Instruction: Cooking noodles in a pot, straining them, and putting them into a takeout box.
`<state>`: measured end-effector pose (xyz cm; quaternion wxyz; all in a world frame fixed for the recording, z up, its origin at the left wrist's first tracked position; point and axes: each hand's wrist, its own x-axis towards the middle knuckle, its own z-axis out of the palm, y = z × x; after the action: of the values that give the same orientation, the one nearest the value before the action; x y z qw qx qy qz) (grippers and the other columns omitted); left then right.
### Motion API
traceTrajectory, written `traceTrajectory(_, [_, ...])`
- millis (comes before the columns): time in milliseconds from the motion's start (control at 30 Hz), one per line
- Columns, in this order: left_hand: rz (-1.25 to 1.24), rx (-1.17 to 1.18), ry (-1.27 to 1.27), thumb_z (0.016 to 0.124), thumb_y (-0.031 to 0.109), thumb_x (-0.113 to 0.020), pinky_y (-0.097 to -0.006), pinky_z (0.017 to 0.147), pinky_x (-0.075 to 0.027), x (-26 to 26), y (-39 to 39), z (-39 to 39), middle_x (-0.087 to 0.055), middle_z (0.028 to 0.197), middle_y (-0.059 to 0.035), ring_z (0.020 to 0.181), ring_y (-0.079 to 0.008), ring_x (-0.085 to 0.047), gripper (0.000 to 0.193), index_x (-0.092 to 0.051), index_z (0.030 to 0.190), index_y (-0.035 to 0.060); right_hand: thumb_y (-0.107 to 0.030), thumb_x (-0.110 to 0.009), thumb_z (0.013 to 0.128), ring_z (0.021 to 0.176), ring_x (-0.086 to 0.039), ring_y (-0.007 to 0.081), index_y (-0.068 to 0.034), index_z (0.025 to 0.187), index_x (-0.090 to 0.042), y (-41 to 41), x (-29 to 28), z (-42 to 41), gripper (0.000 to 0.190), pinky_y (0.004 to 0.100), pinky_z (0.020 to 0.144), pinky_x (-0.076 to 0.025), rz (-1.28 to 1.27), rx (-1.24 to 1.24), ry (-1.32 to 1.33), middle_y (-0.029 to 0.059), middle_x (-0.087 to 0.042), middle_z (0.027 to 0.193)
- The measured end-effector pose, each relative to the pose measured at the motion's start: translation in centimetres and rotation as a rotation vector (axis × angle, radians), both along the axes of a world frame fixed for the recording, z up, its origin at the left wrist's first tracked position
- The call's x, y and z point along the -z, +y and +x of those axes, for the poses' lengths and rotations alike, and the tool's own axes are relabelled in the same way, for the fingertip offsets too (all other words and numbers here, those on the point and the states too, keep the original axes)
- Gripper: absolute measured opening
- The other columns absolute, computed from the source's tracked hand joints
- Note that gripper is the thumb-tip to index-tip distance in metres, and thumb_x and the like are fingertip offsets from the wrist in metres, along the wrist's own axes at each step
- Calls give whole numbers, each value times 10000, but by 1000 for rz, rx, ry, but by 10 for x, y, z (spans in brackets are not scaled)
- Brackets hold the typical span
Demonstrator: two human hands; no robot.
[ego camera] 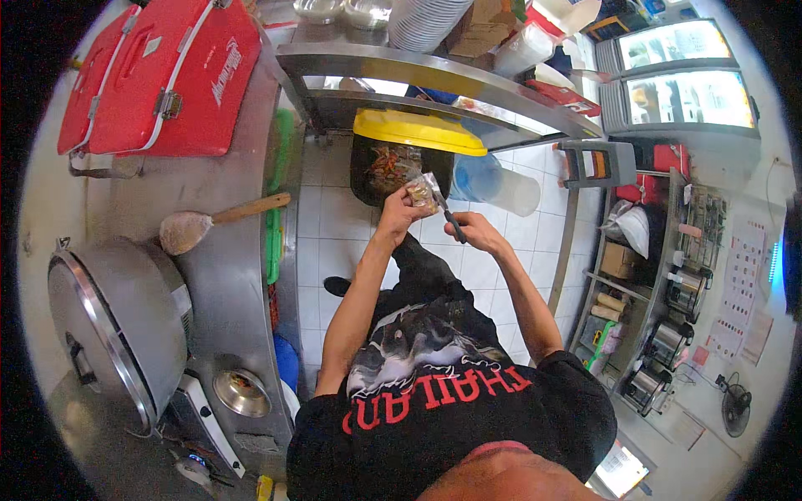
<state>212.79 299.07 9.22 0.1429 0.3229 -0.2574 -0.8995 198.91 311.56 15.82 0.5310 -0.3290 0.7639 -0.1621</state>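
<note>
In my left hand (399,216) is a small clear plastic packet (423,193) with brownish contents. My right hand (479,232) grips dark-handled scissors (452,222), whose blades reach up to the packet's right edge; whether they touch it is hard to tell. Both hands are over the near side of a black bin (366,169). Inside the bin lies a heap of reddish and greenish scraps with clear plastic (391,168). A yellow lid (416,130) stands tilted at the bin's far rim.
A steel counter (232,181) at the left holds red cases (182,81), a wooden-handled ladle (250,208), a large lidded pot (119,332) and a steel bowl (242,392). A steel shelf (438,69) crosses beyond the bin. Right of it are a translucent blue container (479,178) and a grey stool (598,164).
</note>
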Motion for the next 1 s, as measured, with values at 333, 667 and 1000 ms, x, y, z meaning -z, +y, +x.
traceTrajectory(333, [-1,95,-35,685,-104,-652,-293,763,-523,12,-2,-9,-614,965,-92,864,-174,-614,490,-491,1141,-27,-565,-528,781,594,-453,94,-66,669,-528,5,31,-14,511,255,537,-337,-51,122,-160,-18,-503,618])
traceTrajectory(667, [37,176,-26,707,-53,-662,-265,742,-513,26,-1,-15,-602,976,-72,845,-162,-611,435,-513,1114,-16,-580,-556,739,637,-514,148,-10,752,-619,3,35,-29,573,286,591,-404,72,169,-149,36,-550,652])
traceTrajectory(1000, [215,253,220,733,-3,-669,-261,766,-495,56,-9,-8,-598,932,-63,833,-157,-599,405,-518,1109,-18,-510,-614,756,540,-441,77,-59,639,-573,-17,37,-64,468,233,501,-334,-42,295,-83,-18,-494,581])
